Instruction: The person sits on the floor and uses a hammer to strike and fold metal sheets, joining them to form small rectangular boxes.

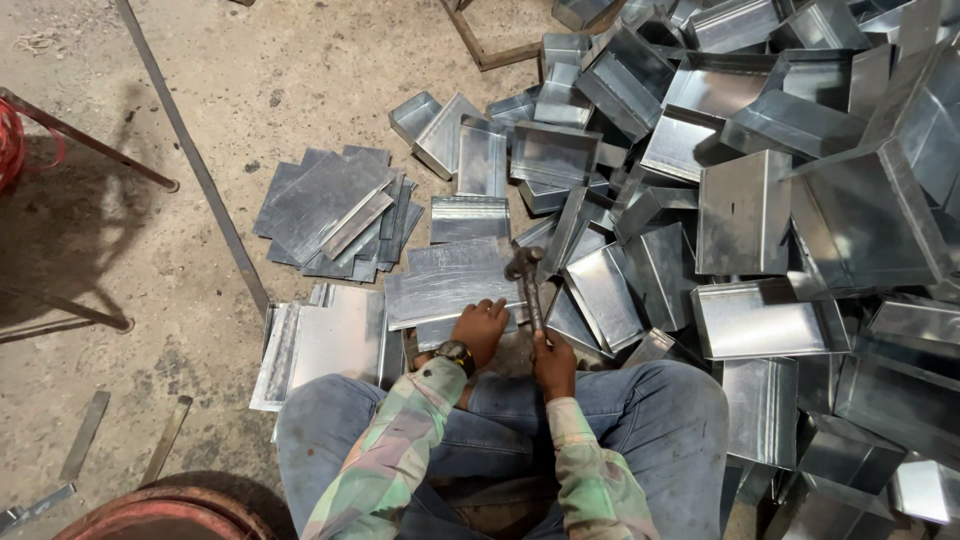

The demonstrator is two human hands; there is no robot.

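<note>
Seated on the concrete floor (200, 60), legs crossed, camera looking down over blue jeans and patterned sleeves. Left hand (482, 325), wristwatch at the wrist, pressed flat with fingers spread on a galvanised metal sheet (450, 283) lying just ahead of the knees. Right hand (552, 362) closed around the handle of a hammer (527, 280), head raised slightly above the sheet's right edge (contact with the metal not discernible). Sheet under the left hand flat, with a fold line along one edge; not yet formed into a tray, as far as visible. To the left, a stack of flat cut blanks (335, 210) and a further pile of partly folded sheets (325, 345) near the left knee, apparently awaiting work. To the right and above, a large heap of finished folded trays (760, 190), touching and overlapping, far outnumbering the blanks. Judged well advanced: most pieces formed, a modest stack left. Long steel strip (195, 160) lying across the floor at left; rusty round rim (165, 510) at bottom edge.
</note>
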